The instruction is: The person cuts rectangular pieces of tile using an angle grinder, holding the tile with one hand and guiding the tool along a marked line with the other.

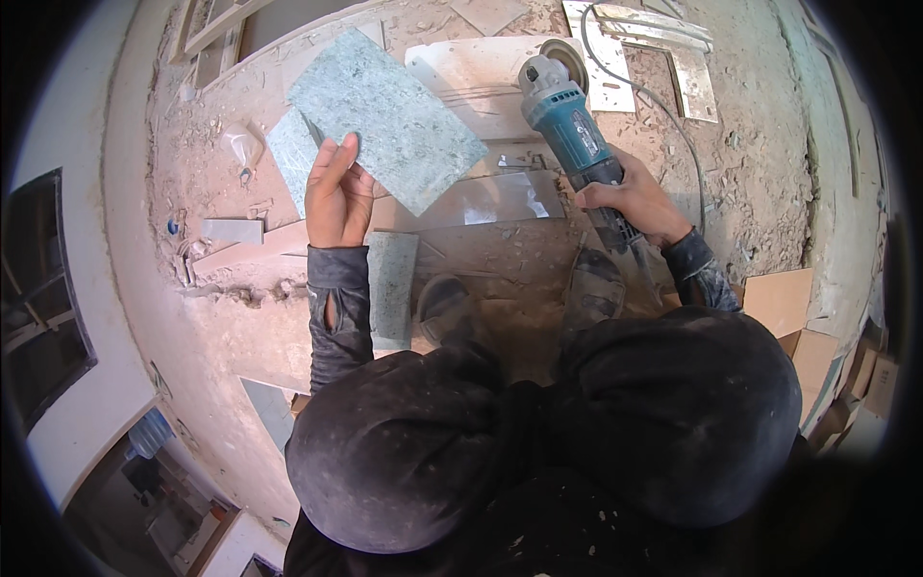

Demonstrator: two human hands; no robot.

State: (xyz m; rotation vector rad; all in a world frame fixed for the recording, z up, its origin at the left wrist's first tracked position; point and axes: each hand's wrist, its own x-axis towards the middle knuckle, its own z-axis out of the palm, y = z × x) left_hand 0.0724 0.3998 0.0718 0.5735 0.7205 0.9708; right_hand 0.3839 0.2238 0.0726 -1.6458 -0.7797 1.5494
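Note:
My left hand [340, 197] pinches the lower left edge of a grey-green tile [389, 111], thumb on its speckled face. Under that tile, another pale green piece [288, 154] shows at the left. In my right hand [642, 197] is a teal and black angle grinder [575, 135], gripped round its dark body. The grinder's round disc and guard [565, 60] point away from me, over a white board. The tile and the grinder are apart. A narrow green tile strip [392, 288] lies just below my left wrist.
A cable [663, 101] loops along the right. Dusty floor holds a cut-out white panel [687, 82], a clear plastic bag or bottle [240, 146], a small grey offcut [233, 230] and a shiny sheet [510, 197]. Cardboard [777, 300] stands at the right, near my knee.

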